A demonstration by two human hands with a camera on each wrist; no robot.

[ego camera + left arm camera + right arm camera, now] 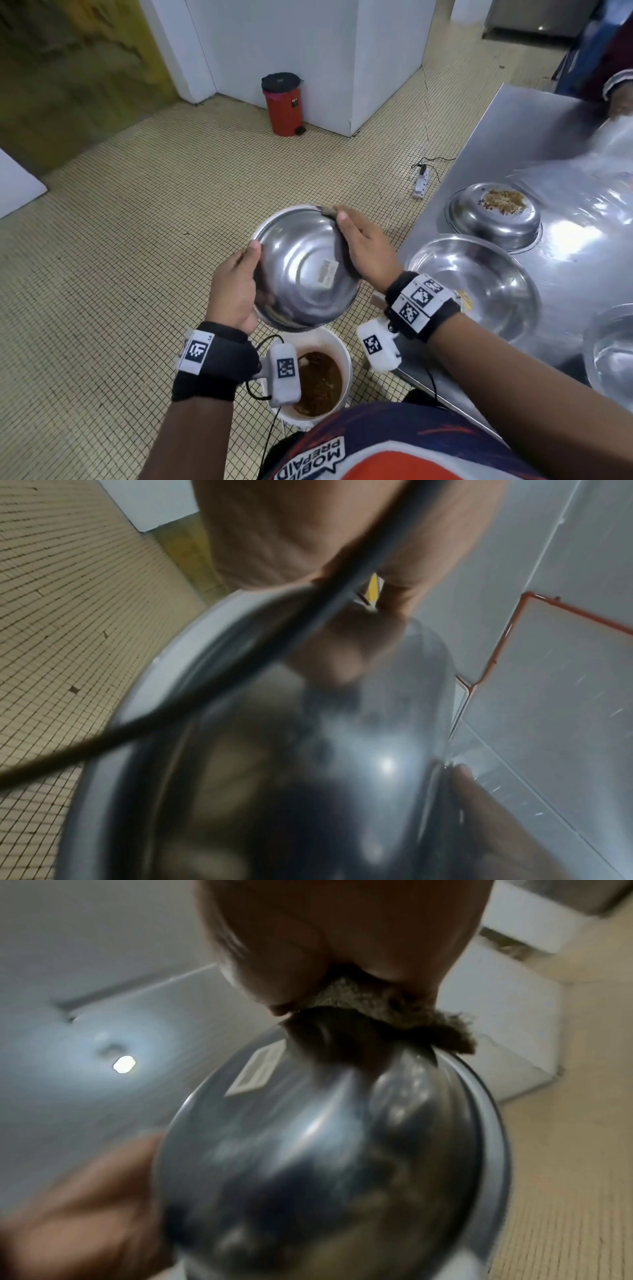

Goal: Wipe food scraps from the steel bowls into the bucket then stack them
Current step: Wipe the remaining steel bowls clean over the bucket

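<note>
I hold a steel bowl [305, 270] tipped over the white bucket [344, 346], its outer base and a sticker facing me. The bucket holds brown scraps. My left hand [239, 287] grips the bowl's left rim, thumb on the outside. At the bowl's far right rim my right hand [363, 246] pinches a brown cloth [329, 210]. The right wrist view shows the cloth [394, 1015] between thumb and fingers against the bowl [325, 1137]. The bowl's inside is hidden in the head view. In the left wrist view the bowl [308, 750] is blurred.
The steel table [534, 137] on my right bears an empty bowl [472, 281], a bowl with brown scraps [493, 216] and another bowl [613, 346] at the frame edge. Another person's hand [620, 99] moves at its far end. A red pedal bin [282, 102] and a power strip [421, 185] stand on the tiled floor.
</note>
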